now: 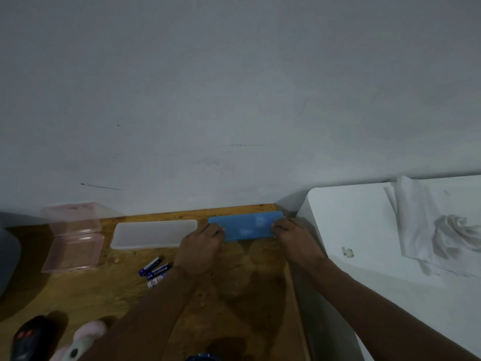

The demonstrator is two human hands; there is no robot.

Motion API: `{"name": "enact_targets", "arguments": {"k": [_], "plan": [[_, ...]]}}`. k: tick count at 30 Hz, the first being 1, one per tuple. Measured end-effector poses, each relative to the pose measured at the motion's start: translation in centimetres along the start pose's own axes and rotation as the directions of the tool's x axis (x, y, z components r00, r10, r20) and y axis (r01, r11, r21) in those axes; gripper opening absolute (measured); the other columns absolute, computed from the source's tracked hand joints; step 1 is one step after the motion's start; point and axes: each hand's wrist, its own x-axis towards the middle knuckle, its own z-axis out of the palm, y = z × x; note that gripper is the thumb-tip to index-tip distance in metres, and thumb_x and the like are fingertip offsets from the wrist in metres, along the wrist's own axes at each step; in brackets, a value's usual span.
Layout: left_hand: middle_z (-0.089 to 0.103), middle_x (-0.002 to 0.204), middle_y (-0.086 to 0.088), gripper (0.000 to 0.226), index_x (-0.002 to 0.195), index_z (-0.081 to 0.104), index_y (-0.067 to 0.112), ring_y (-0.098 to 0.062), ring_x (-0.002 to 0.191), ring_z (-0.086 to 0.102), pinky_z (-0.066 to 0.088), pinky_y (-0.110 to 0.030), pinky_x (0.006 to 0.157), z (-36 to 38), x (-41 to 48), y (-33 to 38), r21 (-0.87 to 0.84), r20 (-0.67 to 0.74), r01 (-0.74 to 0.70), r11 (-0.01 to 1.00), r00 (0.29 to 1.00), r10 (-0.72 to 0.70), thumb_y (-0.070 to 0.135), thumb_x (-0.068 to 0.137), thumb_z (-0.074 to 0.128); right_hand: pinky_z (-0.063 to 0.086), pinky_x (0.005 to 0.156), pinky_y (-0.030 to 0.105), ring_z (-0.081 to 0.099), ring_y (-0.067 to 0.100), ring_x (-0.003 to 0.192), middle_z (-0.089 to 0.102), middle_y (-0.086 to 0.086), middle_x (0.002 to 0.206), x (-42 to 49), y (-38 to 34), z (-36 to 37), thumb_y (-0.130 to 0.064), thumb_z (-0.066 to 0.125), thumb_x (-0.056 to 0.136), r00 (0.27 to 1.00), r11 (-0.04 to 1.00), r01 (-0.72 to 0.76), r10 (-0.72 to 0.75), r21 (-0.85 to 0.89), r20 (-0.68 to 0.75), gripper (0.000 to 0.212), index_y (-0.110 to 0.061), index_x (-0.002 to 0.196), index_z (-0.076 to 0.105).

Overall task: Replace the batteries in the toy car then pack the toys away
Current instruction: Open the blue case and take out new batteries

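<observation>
A flat blue plastic lid (246,225) lies at the far right of the wooden table (234,282), close to the wall. My left hand (200,248) grips its left end and my right hand (294,238) grips its right end. Three batteries (155,270) lie loose left of my left forearm. A black remote control with red buttons (26,340) sits at the near left edge. Beside it lies a pink and white toy (83,340), partly cut off by the frame. A dark blue object (203,357) barely shows at the bottom edge.
A white lid (153,234) lies flat left of the blue one. A clear pink box (73,238) stands at the far left by the wall. A white appliance top (377,243) with a crumpled white cloth (437,230) adjoins the table's right edge.
</observation>
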Motion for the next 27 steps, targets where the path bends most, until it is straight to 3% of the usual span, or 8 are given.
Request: {"name": "enact_targets", "arguments": {"k": [4,6,9,14,18,23,25,27], "plan": [[0.065,0.112,-0.006,0.039,0.109,0.068,0.01,-0.025,0.107,0.063,0.059,-0.036,0.074,-0.7,-0.6,0.6,-0.059,0.068,0.053,0.997,0.996,-0.049,0.016,0.073,0.081,0.028,0.114,0.032,0.04,0.023,0.133,0.042,0.01,0.144,-0.2,-0.3,0.1,-0.03,0.052,0.096,0.998,0.997,-0.052,0.05,0.058,0.032,0.05,-0.01,0.14,0.038],[0.051,0.135,-0.006,0.042,0.131,0.054,0.01,-0.024,0.127,0.048,0.049,-0.036,0.097,-0.8,-0.7,0.9,-0.043,0.094,0.047,0.998,0.995,-0.043,0.014,0.09,0.062,0.03,0.114,0.032,0.041,0.022,0.132,0.042,0.009,0.144,-0.3,-0.6,-0.1,-0.035,0.051,0.095,0.995,0.992,-0.091,0.086,0.09,0.058,0.053,-0.011,0.14,0.036],[0.041,0.146,-0.006,0.047,0.14,0.041,0.011,-0.023,0.134,0.038,0.032,-0.033,0.112,-1.3,-0.6,1.2,-0.017,0.101,0.047,0.999,0.994,-0.045,0.008,0.094,0.051,0.033,0.114,0.035,0.042,0.023,0.132,0.041,0.009,0.144,-0.7,-1.0,-0.5,-0.04,0.055,0.092,0.993,0.993,-0.095,0.09,0.07,0.082,0.058,-0.013,0.14,0.035],[0.037,0.15,-0.008,0.054,0.144,0.034,0.012,-0.023,0.139,0.034,0.019,-0.036,0.118,-2.2,-1.0,1.4,0.004,0.085,0.07,0.998,0.994,-0.07,0.009,0.094,0.052,0.032,0.114,0.037,0.037,0.024,0.135,0.037,0.009,0.147,-1.5,-1.9,-1.5,-0.033,0.056,0.095,0.996,0.996,-0.051,0.056,-0.071,0.072,0.056,-0.011,0.141,0.034],[0.041,0.148,-0.004,0.053,0.145,0.036,0.016,-0.021,0.133,0.043,0.031,-0.038,0.114,-3.3,-2.6,1.7,-0.147,0.093,0.125,0.981,0.989,-0.112,0.008,0.094,0.051,0.038,0.109,0.038,0.047,0.023,0.126,0.05,0.005,0.136,-3.0,-3.4,-2.2,-0.038,0.057,0.093,0.999,0.997,-0.044,0.046,-0.056,0.029,0.046,-0.016,0.131,0.046],[0.054,0.137,-0.003,0.038,0.134,0.053,0.017,-0.022,0.124,0.051,0.04,-0.013,0.097,-4.8,-7.2,2.6,-0.471,0.136,0.308,0.827,0.951,-0.277,0.021,0.096,0.053,0.043,0.1,0.029,0.059,0.017,0.107,0.063,0.003,0.113,-6.9,-7.1,-2.5,-0.033,0.053,0.095,0.996,0.93,-0.088,0.094,0.357,0.001,0.025,-0.016,0.112,0.059],[0.049,0.144,-0.004,0.046,0.14,0.047,0.019,-0.022,0.131,0.046,0.036,-0.024,0.107,-5.4,-9.8,3.0,-0.5,0.16,0.356,0.79,0.934,-0.321,0.026,0.096,0.056,0.038,0.092,0.018,0.058,0.017,0.108,0.063,0.005,0.118,-9.2,-8.9,-2.4,-0.027,0.054,0.096,0.994,0.902,-0.088,0.107,0.422,-0.022,0.028,-0.012,0.118,0.06],[0.051,0.142,-0.003,0.049,0.142,0.045,0.021,-0.021,0.127,0.049,0.039,-0.027,0.101,-5.9,-12.4,3.3,-0.484,0.171,0.395,0.781,0.918,-0.358,0.029,0.095,0.057,0.04,0.087,0.019,0.058,0.015,0.103,0.064,0.004,0.117,-11.3,-10.5,-2.0,-0.028,0.057,0.094,0.993,0.882,-0.089,0.115,0.463,-0.027,0.028,-0.014,0.117,0.062]]}}
